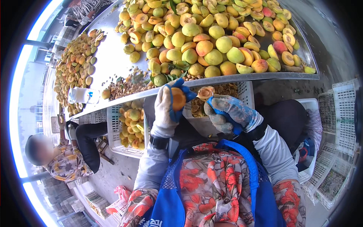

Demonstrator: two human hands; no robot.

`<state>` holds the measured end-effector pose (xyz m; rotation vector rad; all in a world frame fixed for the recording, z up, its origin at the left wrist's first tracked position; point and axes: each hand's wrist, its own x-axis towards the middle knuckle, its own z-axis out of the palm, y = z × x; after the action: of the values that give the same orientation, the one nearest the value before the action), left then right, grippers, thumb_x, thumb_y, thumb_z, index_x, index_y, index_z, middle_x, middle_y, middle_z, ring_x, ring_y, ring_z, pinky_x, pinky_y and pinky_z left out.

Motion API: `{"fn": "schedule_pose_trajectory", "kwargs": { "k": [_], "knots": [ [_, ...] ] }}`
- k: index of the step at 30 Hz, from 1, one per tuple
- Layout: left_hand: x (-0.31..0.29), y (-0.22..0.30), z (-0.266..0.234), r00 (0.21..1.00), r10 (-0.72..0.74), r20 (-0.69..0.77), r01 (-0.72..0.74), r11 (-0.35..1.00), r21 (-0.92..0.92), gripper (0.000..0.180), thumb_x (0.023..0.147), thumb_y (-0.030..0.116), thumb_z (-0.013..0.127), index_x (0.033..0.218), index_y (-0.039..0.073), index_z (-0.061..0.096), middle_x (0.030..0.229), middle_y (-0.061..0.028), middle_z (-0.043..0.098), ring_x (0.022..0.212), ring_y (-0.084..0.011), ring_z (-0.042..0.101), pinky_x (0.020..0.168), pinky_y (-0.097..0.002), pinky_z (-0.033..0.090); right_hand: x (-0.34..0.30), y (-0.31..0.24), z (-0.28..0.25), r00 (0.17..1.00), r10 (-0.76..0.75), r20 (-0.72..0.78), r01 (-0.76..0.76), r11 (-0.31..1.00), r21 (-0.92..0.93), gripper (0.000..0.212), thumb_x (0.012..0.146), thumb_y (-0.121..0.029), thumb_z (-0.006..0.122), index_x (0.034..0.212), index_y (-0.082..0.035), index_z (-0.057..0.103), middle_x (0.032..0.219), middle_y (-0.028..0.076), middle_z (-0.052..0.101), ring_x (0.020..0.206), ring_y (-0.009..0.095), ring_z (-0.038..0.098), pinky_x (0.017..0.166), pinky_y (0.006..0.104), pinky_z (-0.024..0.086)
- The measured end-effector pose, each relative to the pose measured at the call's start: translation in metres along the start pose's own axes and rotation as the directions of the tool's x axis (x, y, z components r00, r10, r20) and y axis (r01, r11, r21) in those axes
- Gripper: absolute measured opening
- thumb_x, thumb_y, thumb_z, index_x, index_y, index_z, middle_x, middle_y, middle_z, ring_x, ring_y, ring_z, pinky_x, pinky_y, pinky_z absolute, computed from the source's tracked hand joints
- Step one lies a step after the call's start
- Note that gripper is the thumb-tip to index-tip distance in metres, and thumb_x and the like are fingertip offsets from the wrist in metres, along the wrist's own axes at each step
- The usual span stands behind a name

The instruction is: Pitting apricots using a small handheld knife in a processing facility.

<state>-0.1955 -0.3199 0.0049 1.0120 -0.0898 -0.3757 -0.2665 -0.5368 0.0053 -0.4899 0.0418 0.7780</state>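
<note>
- Blue-and-white gloved, gripping a hollow orange fruit half [178,99] in the left hand [164,108], this side of the table [107,56] edge
- Pinching a paler half [205,93] in the right hand [231,113], close by
- Facing a massive fruit pile [224,44] up there
</note>
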Motion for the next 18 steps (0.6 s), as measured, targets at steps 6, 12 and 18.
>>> {"fn": "schedule_pose_trajectory", "kwargs": {
  "k": [6,12,18],
  "knots": [
    [-0.032,0.078,-0.094,0.959,0.119,-0.256,0.043,0.835,0.549,0.042,0.098,0.021,0.056,0.130,-0.006,0.049,0.110,-0.0147,0.062,0.097,-0.0163,0.061,0.084,-0.0296,0.052,0.015,0.021,-0.061,0.820,-0.451,-0.352,-0.427,-0.073,-0.901,0.049,0.095,-0.044,0.048,0.122,-0.004,0.055,0.085,0.020,0.068,0.081,0.036,0.066,0.073,0.0468,0.051],
    [0.014,0.099,-0.099,0.942,0.267,-0.205,0.106,0.343,0.933,0.052,0.089,0.021,0.069,0.131,-0.001,0.051,0.110,-0.0142,0.063,0.096,-0.0154,0.061,0.079,-0.0291,0.051,0.026,0.014,-0.072,0.847,-0.364,-0.386,-0.479,-0.210,-0.852,0.049,0.092,-0.040,0.049,0.120,0.000,0.055,0.093,0.026,0.066,0.090,0.043,0.063,0.079,0.0501,0.049],
    [0.107,0.065,-0.071,0.982,0.182,0.046,0.003,-0.262,0.965,0.044,0.086,0.032,0.070,0.116,0.001,0.063,0.097,-0.0183,0.069,0.090,-0.0274,0.067,0.080,-0.0361,0.051,0.030,0.018,-0.059,0.856,-0.478,-0.195,-0.275,-0.101,-0.956,0.042,0.092,-0.034,0.055,0.115,0.001,0.055,0.088,0.023,0.067,0.077,0.037,0.066,0.070,0.0460,0.051]
  ]
}}
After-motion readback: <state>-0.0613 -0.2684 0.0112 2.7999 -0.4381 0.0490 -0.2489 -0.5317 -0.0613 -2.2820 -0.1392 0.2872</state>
